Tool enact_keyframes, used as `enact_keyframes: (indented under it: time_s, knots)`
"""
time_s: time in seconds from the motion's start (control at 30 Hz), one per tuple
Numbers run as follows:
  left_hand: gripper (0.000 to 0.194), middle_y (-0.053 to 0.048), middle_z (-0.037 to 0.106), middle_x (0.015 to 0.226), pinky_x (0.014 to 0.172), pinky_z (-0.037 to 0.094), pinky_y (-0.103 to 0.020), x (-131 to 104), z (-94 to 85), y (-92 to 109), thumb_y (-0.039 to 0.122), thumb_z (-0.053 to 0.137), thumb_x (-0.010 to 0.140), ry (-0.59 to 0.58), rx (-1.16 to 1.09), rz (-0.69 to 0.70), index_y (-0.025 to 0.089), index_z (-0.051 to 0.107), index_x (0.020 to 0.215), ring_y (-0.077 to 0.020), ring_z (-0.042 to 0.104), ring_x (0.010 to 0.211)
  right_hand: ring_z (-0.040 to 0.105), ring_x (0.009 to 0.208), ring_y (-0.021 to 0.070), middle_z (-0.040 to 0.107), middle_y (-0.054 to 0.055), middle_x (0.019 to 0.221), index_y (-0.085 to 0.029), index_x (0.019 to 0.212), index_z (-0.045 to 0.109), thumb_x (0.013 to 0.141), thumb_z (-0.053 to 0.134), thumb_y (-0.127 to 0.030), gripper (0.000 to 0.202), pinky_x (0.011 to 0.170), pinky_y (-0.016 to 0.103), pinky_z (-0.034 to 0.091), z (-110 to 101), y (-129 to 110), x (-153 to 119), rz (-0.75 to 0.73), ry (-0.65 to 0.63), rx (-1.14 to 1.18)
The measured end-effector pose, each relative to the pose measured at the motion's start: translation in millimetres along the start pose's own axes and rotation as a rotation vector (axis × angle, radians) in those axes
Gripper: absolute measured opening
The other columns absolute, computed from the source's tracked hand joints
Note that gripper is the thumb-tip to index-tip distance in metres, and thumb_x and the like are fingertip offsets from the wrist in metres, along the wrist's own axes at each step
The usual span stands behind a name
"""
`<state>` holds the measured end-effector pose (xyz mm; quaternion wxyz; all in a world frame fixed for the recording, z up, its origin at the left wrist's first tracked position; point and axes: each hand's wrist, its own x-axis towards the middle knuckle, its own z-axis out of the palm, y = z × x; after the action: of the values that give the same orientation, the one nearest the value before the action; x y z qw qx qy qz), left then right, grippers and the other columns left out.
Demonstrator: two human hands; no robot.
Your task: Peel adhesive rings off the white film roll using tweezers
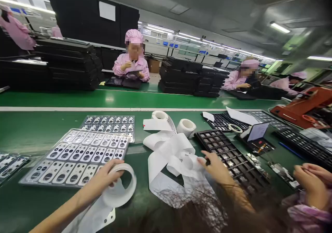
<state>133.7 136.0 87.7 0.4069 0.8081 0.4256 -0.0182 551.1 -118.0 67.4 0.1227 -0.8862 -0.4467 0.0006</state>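
White label tape is gripped as a roll (pixel 121 184) by the left hand (pixel 103 179), fingers curled around its rim. A small piece is pinched by the right hand (pixel 216 167) above spent liner (pixel 168 157). Beyond the fingers, the clear tray (pixel 75 157) appears filled; the black tray (pixel 230 157) is judged partly done.

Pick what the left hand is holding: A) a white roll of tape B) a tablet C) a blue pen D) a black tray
A: the left hand grips a white roll of tape whose strip trails down over the green table, beside the clear tray of parts; the right hand pinches the loose white liner strip.
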Motion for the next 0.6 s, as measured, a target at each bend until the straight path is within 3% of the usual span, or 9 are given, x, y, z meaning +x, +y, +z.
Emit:
enact_keyframes:
  time_s: [0.07,0.17,0.27,0.33,0.4,0.47,0.6]
  knots:
    - [0.047,0.0,0.075,0.114,0.083,0.056,-0.028,24,9.5,15,0.047,0.041,0.095,-0.103,-0.007,0.079,0.025,0.058,0.134,-0.0212,0.072,0.098,0.076,0.109,0.0311,0.074,0.008,0.114,-0.034,0.129,0.065,0.093,0.062,-0.04,0.037,0.095,0.046,0.067,41,-3,-15,-0.036,0.007,0.082]
    - [0.043,-0.004,0.078,0.113,0.096,0.055,-0.034,51,19.3,40,0.046,0.051,0.083,-0.123,0.122,0.168,0.022,0.069,0.114,-0.0294,0.073,0.111,0.075,0.105,0.0333,0.072,0.004,0.113,-0.045,0.143,0.05,0.081,0.068,-0.041,0.065,0.096,0.053,0.065,89,-13,-33,-0.04,0.089,0.179]
    - [0.049,-0.015,0.076,0.124,0.111,0.05,-0.048,58,16.9,64,0.048,0.059,0.077,-0.078,0.272,0.24,0.019,0.074,0.113,-0.0421,0.066,0.128,0.072,0.115,0.0404,0.069,0.004,0.119,-0.059,0.156,0.016,0.081,0.054,-0.046,0.085,0.098,0.061,0.064,109,-12,-41,-0.048,0.194,0.277]
    - [0.052,-0.019,0.075,0.128,0.113,0.048,-0.054,59,12.2,85,0.048,0.058,0.081,-0.042,0.335,0.286,0.016,0.074,0.119,-0.0443,0.064,0.129,0.073,0.111,0.0426,0.068,0.003,0.115,-0.064,0.155,0.006,0.083,0.049,-0.047,0.085,0.094,0.063,0.066,111,-7,-41,-0.035,0.237,0.343]
    - [0.048,-0.019,0.075,0.128,0.11,0.05,-0.053,64,13.3,115,0.045,0.051,0.092,-0.006,0.364,0.346,0.016,0.073,0.122,-0.0405,0.066,0.125,0.075,0.102,0.0422,0.067,0.002,0.107,-0.065,0.152,0.017,0.085,0.049,-0.048,0.076,0.087,0.063,0.067,110,-3,-39,-0.017,0.261,0.402]
    - [0.04,-0.017,0.075,0.125,0.11,0.05,-0.05,77,26.4,151,0.038,0.051,0.096,0.02,0.386,0.425,0.018,0.074,0.122,-0.0378,0.065,0.125,0.076,0.099,0.0388,0.068,0.002,0.105,-0.056,0.147,0.037,0.091,0.052,-0.049,0.058,0.084,0.057,0.068,111,-1,-36,0.008,0.281,0.452]
    - [0.026,-0.015,0.077,0.123,0.11,0.05,-0.047,118,82.5,219,0.019,0.073,0.083,-0.087,0.412,0.633,0.023,0.077,0.108,-0.0364,0.066,0.124,0.077,0.098,0.0324,0.072,0.005,0.106,-0.034,0.132,0.062,0.097,0.058,-0.051,0.039,0.084,0.045,0.069,115,-5,-37,0.083,0.322,0.541]
